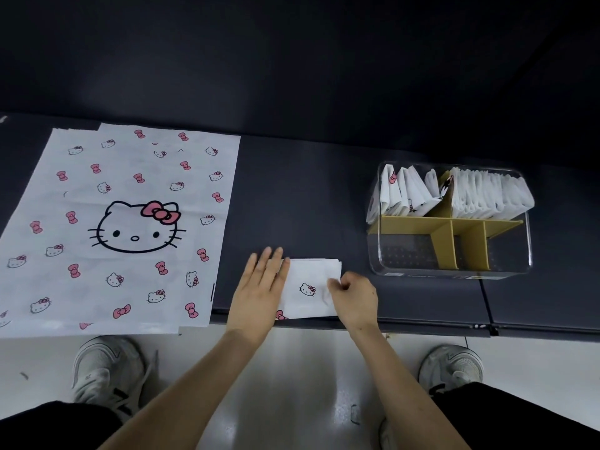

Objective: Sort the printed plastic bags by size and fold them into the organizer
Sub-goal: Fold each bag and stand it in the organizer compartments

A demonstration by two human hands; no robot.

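Note:
A folded white bag printed with a small cat face lies near the front edge of the dark table. My left hand presses flat on its left part with straight fingers. My right hand pinches the bag's right edge with curled fingers. A stack of large flat bags with a big cat face and pink bows covers the table's left side. The clear organizer with yellow dividers stands at the right; its two back compartments hold several folded bags, its front compartments are bare.
The dark table ends at a front edge just under my hands, with pale floor and my two white shoes below. A dark wall rises behind the table. A seam in the table top runs near the organizer's right front corner.

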